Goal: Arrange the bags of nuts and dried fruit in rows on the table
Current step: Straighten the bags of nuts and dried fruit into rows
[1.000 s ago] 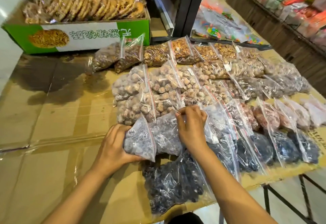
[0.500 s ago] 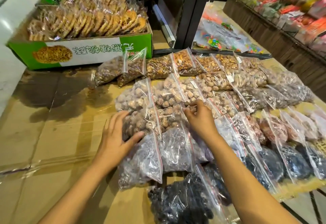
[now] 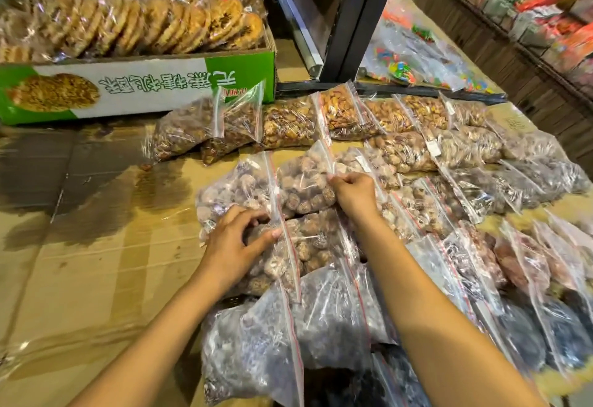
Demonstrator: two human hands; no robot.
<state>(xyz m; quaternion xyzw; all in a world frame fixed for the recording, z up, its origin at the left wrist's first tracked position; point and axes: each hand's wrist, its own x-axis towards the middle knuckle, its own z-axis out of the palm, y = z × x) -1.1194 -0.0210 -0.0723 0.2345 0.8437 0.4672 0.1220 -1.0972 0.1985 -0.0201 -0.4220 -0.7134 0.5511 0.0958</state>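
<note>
While upside-down Chinese print marks the box (image 3: pixel 154 85), both hands' fingers (image 3: pixel 333 178) pinch nut bags (image 3: pixel 305 182).

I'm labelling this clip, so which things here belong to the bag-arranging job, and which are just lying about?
Part of the job:
- clear zip bags of brown nuts
- clear zip bags of dark dried fruit
- cardboard-covered table
- left hand, right hand

Just lying about:
- green-and-white cardboard box of wrapped biscuits
- clear bags of colourful sweets
- black metal post
</note>
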